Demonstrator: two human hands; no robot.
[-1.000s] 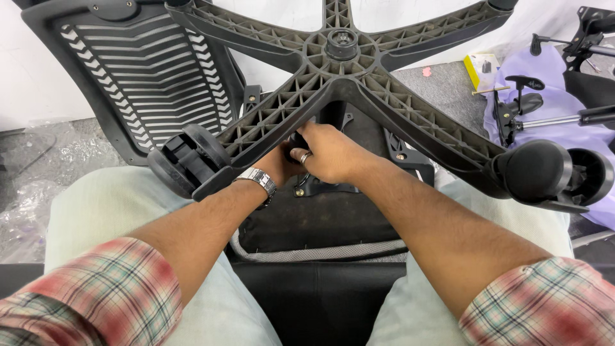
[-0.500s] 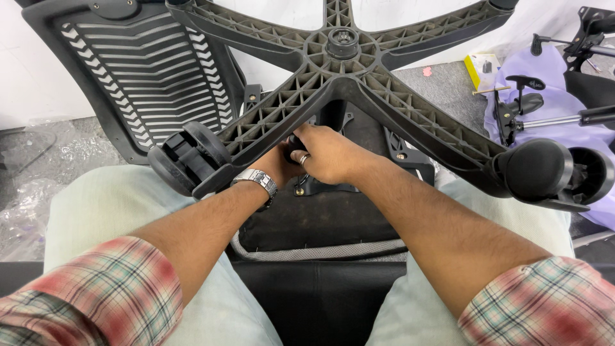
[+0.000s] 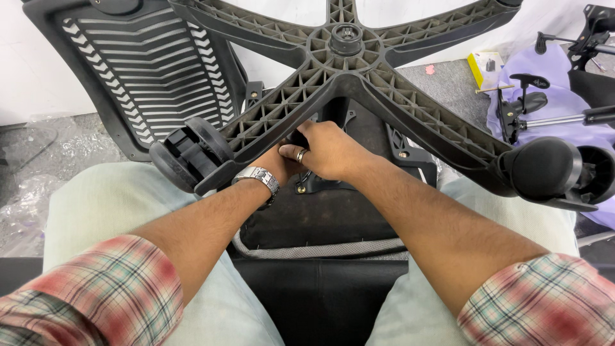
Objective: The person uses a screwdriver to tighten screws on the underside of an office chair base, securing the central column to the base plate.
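Upper left of frame: black ribbed plastic chair back [image 3: 138, 77]. Centre: black five-armed ribbed chair base [image 3: 346, 70], inverted over the black seat underside [image 3: 320, 218]. The left hand [image 3: 277, 161], largely hidden beneath a base arm, grip indeterminable; the right hand [image 3: 330, 150] clenched, apparently on the mechanism under the hub. Step judged: fitting; next calls for steady alignment.
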